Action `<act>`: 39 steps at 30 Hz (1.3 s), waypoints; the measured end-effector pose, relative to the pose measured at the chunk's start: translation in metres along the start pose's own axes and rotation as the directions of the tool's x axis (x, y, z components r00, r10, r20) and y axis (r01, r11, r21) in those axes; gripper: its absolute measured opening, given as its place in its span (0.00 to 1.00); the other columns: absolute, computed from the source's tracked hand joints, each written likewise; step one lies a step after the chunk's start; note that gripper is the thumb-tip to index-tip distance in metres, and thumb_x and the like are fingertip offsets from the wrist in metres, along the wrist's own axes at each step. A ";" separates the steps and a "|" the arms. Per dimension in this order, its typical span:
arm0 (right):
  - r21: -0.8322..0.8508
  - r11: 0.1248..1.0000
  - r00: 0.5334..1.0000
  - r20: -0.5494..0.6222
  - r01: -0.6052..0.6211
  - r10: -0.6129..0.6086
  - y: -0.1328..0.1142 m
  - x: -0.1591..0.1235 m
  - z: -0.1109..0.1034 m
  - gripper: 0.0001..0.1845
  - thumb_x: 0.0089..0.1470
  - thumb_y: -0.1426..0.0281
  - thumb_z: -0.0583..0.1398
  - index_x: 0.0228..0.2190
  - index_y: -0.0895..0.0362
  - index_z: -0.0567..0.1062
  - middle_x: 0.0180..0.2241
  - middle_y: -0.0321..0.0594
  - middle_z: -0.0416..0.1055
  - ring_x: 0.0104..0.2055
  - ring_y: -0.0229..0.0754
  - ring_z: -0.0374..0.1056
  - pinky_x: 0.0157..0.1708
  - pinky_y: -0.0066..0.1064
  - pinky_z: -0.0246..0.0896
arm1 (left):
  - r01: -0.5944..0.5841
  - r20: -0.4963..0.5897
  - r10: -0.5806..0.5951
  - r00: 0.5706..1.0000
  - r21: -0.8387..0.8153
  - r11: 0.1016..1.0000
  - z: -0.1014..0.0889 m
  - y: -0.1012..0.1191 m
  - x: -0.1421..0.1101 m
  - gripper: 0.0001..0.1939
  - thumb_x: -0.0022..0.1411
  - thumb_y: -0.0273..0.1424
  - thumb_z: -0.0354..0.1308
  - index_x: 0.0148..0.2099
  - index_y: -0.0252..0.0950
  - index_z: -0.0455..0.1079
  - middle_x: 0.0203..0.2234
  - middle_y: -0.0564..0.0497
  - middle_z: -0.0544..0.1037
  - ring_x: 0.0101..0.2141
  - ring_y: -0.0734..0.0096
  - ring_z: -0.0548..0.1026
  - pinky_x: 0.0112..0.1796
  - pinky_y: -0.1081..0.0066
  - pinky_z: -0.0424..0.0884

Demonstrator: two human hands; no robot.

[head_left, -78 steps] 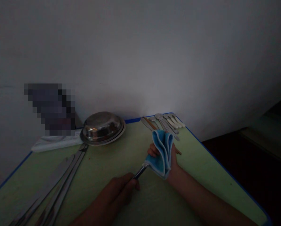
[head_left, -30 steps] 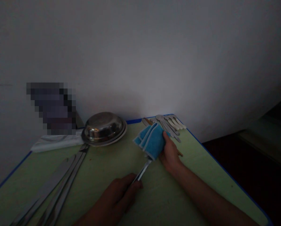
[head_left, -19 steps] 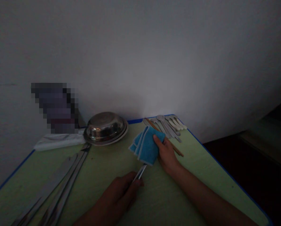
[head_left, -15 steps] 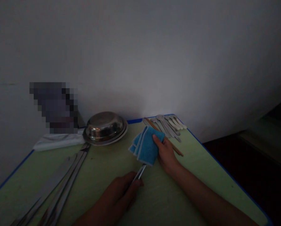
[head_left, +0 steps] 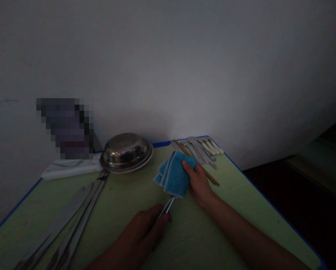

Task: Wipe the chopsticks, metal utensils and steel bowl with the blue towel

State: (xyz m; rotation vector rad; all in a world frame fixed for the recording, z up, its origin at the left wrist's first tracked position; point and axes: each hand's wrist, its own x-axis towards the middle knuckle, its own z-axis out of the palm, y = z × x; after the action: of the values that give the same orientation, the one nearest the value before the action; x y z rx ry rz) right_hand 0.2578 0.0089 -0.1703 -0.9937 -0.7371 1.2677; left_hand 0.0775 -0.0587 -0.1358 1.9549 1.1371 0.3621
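Observation:
My left hand is closed round the handle of a metal utensil low in the middle of the green table. The utensil's far end is hidden inside a folded blue cloth. My right hand grips that cloth, thumb on top, wrapped about the utensil's end. Both forearms reach in from the bottom edge.
An upturned steel bowl on a plate stands by the wall. Spoons and chopsticks lie at the far right corner. Long metal utensils lie at the left, a white cloth behind them. The table's right edge drops to dark floor.
My right hand has turned over with the blue cloth and slid it along the utensil toward the left; in the last half second almost nothing has moved. My left hand keeps its hold.

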 end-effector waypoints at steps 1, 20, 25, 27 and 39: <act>-0.009 1.000 1.000 -0.004 0.004 -0.004 0.000 0.000 0.000 0.18 0.44 0.58 0.62 0.36 0.55 0.73 0.35 0.37 0.75 0.38 0.43 0.70 0.42 0.37 0.63 | 0.006 0.006 -0.006 1.000 -0.008 1.000 0.000 0.000 0.000 0.16 0.64 0.39 0.42 0.32 0.38 0.65 0.21 0.56 0.70 0.25 0.73 0.69 0.28 0.76 0.64; -0.014 1.000 1.000 0.026 -0.002 0.002 -0.003 -0.003 0.002 0.17 0.44 0.59 0.62 0.36 0.55 0.73 0.36 0.38 0.75 0.38 0.42 0.70 0.42 0.36 0.64 | 0.011 0.014 -0.011 1.000 -0.047 0.999 0.001 -0.003 0.001 0.16 0.64 0.41 0.42 0.33 0.38 0.66 0.20 0.57 0.70 0.23 0.74 0.67 0.26 0.77 0.64; -0.036 0.999 1.000 0.013 0.011 -0.010 -0.001 -0.002 0.002 0.17 0.44 0.59 0.61 0.35 0.54 0.74 0.35 0.38 0.75 0.38 0.43 0.70 0.41 0.36 0.64 | 0.016 0.034 -0.014 0.999 -0.067 0.998 -0.002 0.002 0.000 0.17 0.64 0.42 0.42 0.32 0.38 0.66 0.19 0.57 0.69 0.22 0.74 0.67 0.25 0.77 0.64; -0.042 0.999 1.000 0.011 0.010 -0.009 -0.001 -0.002 0.002 0.16 0.44 0.58 0.61 0.35 0.54 0.74 0.35 0.37 0.75 0.38 0.43 0.70 0.41 0.36 0.64 | 0.006 0.034 -0.003 0.999 -0.065 0.998 -0.002 0.002 0.000 0.17 0.64 0.42 0.42 0.32 0.38 0.66 0.20 0.57 0.70 0.23 0.73 0.68 0.26 0.77 0.65; -0.057 0.998 1.000 0.012 0.007 -0.006 0.000 -0.001 0.001 0.17 0.44 0.58 0.61 0.35 0.54 0.74 0.34 0.36 0.75 0.38 0.42 0.70 0.42 0.36 0.63 | -0.003 0.034 0.005 0.999 -0.061 0.998 -0.001 0.000 0.001 0.16 0.64 0.41 0.42 0.33 0.38 0.66 0.20 0.56 0.70 0.22 0.73 0.67 0.25 0.76 0.64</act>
State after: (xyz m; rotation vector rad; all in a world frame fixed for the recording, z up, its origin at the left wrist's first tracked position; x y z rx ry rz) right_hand 0.2566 0.0079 -0.1699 -1.0299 -0.7884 1.2534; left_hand 0.0772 -0.0576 -0.1350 1.9037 1.0879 0.3605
